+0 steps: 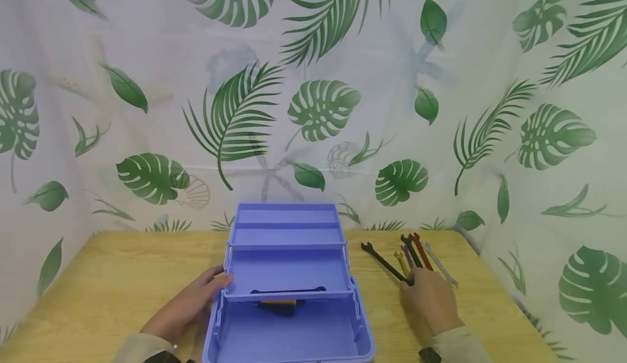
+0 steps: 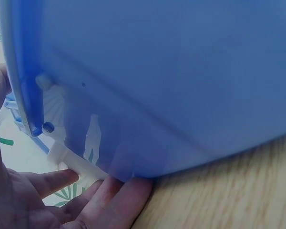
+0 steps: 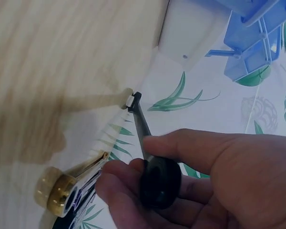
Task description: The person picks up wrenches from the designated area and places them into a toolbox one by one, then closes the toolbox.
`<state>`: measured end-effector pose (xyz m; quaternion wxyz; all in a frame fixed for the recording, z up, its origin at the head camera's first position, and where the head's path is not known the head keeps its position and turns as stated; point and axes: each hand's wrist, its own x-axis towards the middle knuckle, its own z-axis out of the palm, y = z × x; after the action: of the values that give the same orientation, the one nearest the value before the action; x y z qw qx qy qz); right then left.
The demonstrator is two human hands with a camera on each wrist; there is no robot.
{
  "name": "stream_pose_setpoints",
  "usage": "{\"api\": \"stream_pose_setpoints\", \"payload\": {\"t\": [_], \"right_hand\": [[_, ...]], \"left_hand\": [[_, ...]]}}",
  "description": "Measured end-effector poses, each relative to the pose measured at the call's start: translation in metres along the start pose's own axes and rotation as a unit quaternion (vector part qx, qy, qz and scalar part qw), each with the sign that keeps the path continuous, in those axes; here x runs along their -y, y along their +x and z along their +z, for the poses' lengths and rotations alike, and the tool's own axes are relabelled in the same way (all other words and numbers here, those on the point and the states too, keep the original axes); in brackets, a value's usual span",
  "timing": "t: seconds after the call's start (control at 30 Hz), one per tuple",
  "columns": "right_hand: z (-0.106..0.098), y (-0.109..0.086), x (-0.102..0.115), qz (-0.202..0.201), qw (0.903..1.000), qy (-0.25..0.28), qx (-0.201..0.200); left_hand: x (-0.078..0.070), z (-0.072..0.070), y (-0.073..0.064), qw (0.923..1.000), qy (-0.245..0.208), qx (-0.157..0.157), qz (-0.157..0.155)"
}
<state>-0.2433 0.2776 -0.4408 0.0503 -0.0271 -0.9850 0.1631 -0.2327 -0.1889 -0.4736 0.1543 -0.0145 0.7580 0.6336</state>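
Gripping a black wrench (image 1: 383, 260) beside the open blue toolbox (image 1: 318, 334), apparently only part-way along.
Curling the right grip (image 1: 431, 300) round that wrench, to the toolbox's right and not yet inside it; resting the left grip (image 1: 188, 308), fingers loose, against the toolbox's left side. Judged as done: showing one dark wrench (image 1: 289, 291) laid along the near edge of the front tray (image 1: 294, 269). Showing also an orange-and-black thing (image 1: 278, 309) in the base, perhaps a tool, but too covered by the tray to name. Judged as left, besides the held wrench: leaving on the worktop (image 1: 117, 276), bunched just beyond the right grip, a yellow wrench (image 1: 402, 264), a purple wrench (image 1: 407, 256), a second black wrench (image 1: 413, 251), a red wrench (image 1: 423, 251) and a silver wrench (image 1: 441, 265).
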Motion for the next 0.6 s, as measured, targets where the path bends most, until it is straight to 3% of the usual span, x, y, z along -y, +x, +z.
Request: {"api": "stream_pose_setpoints", "payload": {"t": [0.3,0.6], "right_hand": [[-0.0007,0.0019,-0.0014,0.01,0.9998,-0.013,-0.01],[0.0005,0.0018,-0.0025,0.004,0.9985,-0.006,-0.055]], "left_hand": [[0.0025,0.0002,0.0012,1.0,-0.003,0.002,0.008],[-0.0005,0.0002,-0.0006,0.9999,-0.008,0.009,-0.003]]}}
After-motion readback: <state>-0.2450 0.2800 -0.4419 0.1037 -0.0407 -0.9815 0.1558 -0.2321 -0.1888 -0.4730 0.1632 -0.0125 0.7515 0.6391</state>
